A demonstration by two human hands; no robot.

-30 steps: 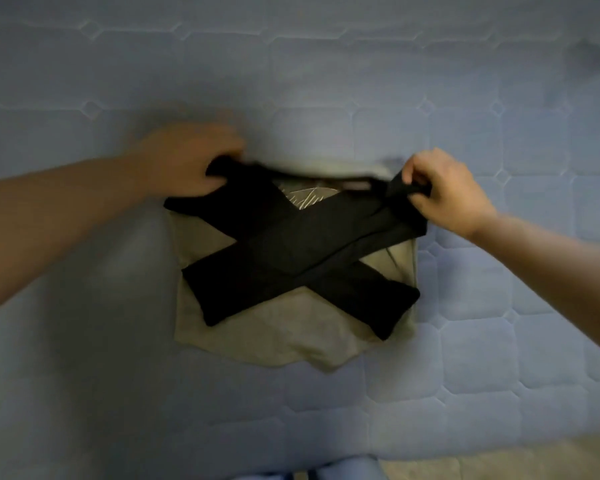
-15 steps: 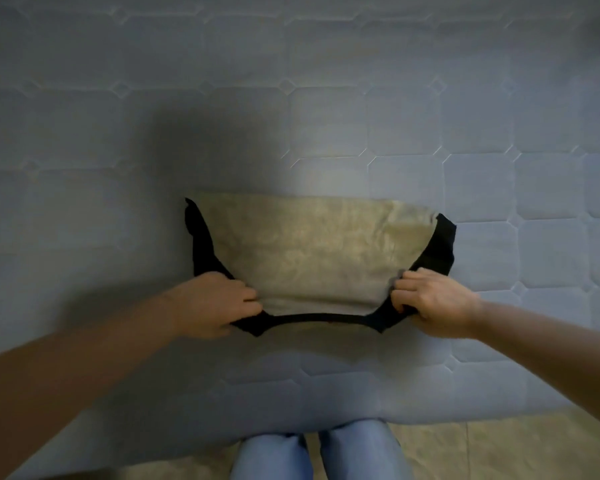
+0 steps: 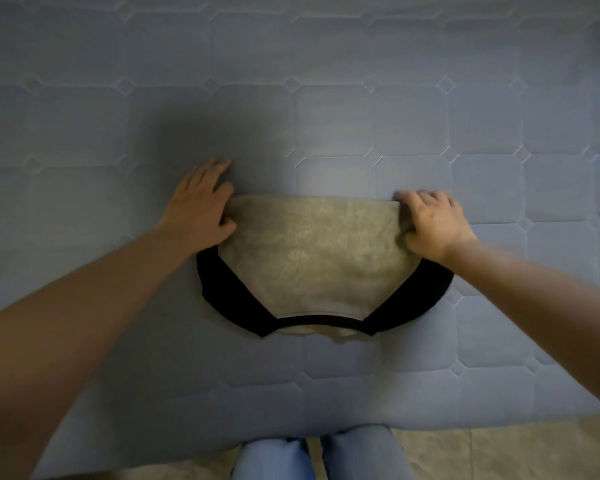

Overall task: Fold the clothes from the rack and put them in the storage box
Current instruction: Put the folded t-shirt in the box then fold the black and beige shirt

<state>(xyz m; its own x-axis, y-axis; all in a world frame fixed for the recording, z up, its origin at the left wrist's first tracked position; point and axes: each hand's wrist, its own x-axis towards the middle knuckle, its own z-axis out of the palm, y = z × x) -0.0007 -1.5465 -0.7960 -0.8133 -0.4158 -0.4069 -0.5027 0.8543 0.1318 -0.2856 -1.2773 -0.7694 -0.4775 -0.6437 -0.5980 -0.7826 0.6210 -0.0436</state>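
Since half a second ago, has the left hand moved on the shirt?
Yes. The left hand went from the shirt's near edge, by the collar, to its far left corner, further onto the mattress.

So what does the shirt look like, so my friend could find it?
Look at the big blue quilted mattress. Near its front edge, between the left hand and right hand, lies the folded shirt. It is the only cloth there: beige in the middle, with black sleeves showing at both sides and a black collar along the near edge.
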